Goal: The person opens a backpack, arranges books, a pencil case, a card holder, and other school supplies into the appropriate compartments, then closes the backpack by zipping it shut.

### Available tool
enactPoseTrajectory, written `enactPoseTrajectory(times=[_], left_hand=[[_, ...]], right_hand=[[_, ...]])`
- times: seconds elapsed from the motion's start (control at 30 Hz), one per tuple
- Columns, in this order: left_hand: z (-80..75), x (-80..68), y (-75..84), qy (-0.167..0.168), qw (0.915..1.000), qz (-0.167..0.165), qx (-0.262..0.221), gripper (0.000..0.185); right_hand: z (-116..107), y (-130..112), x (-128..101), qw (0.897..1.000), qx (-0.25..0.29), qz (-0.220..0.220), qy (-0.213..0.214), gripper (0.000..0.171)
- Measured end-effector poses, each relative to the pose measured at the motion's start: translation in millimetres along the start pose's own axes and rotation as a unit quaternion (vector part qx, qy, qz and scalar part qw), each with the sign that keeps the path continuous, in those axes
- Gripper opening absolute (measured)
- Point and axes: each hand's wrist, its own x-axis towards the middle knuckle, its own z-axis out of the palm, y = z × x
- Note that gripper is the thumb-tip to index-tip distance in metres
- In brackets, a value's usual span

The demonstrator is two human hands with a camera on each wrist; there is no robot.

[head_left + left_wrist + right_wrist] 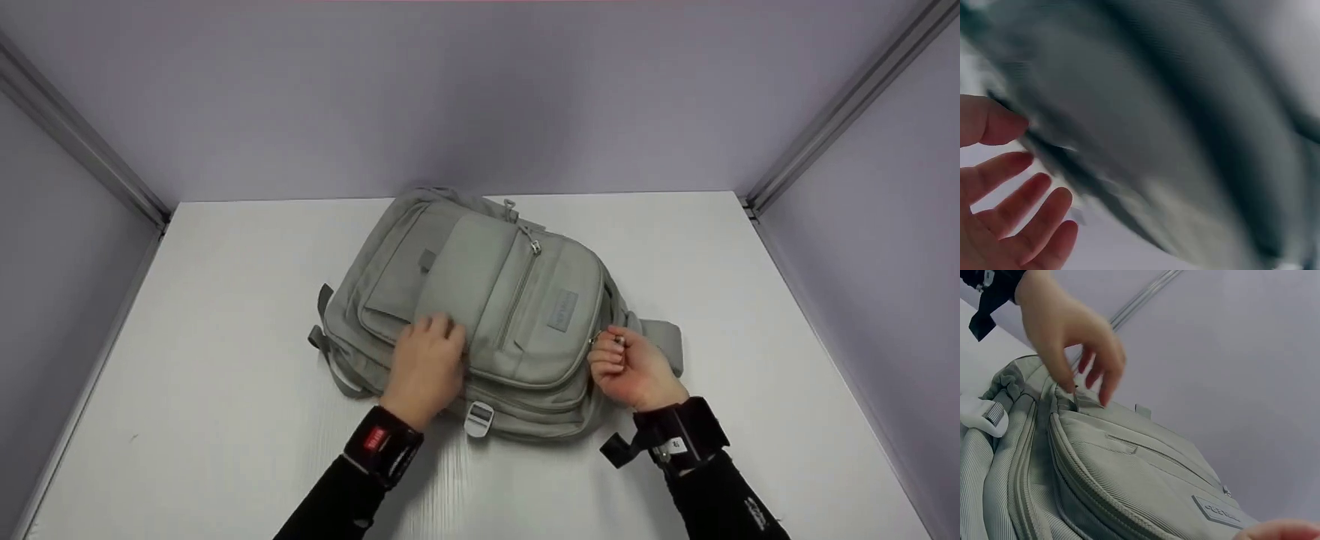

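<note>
A grey-green backpack (465, 277) lies on its back, turned at a slant. At its right side my right hand (634, 367) has curled fingers and pinches a zipper pull (619, 340) of the front compartment. Only a blurred fingertip of that hand shows in the right wrist view. My left hand (429, 364) is over the near edge of the bag, fingers bent down loosely. In the right wrist view, the thumb of that left hand (1081, 337) is by a small tab (1076, 399), thumb and fingers apart. The left wrist view is blurred.
A white buckle (478, 420) hangs at the near edge of the bag. Dark straps (324, 330) stick out on the left and a wide strap (666, 341) on the right. The white table (225, 450) has grey walls (465, 90) on three sides.
</note>
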Motion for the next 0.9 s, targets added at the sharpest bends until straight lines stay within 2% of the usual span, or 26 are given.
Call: enactPoseTrajectory(times=[0.1,0.23,0.33,0.4,0.5,0.6,0.77,0.9], left_hand=[[-9.2,12.4,40.6,0.008,0.9995,0.029,0.003,0.014],[-7.6,19.2,91.5,-0.047,0.9965,0.063,0.028,0.015],[2.8,18.5,117.0,-0.088,0.9919,0.061,0.068,0.018],[11.5,16.8,126.3,-0.084,0.9905,0.046,0.099,0.017],[21.7,14.4,131.3,-0.066,0.9880,0.038,0.134,0.013],[25.0,13.0,129.5,-0.064,0.9856,0.062,0.144,0.012],[20.8,8.5,117.3,-0.085,0.9818,0.111,0.128,0.008],[15.8,-0.2,101.6,-0.083,0.9804,0.145,0.103,0.003]], right_hand=[[0,4,-2,1.000,0.000,-0.008,-0.006,0.050],[0,9,-2,1.000,-0.003,-0.011,-0.021,0.050],[0,12,-3,0.999,-0.001,-0.003,-0.038,0.052],[-1,14,-4,0.999,0.005,0.007,-0.050,0.052],[-1,15,-5,0.998,0.011,0.015,-0.059,0.053],[-2,15,-6,0.998,0.019,0.018,-0.060,0.053],[-3,11,-7,0.997,0.046,0.028,-0.051,0.051],[-4,8,-7,0.996,0.063,0.039,-0.055,0.053]])
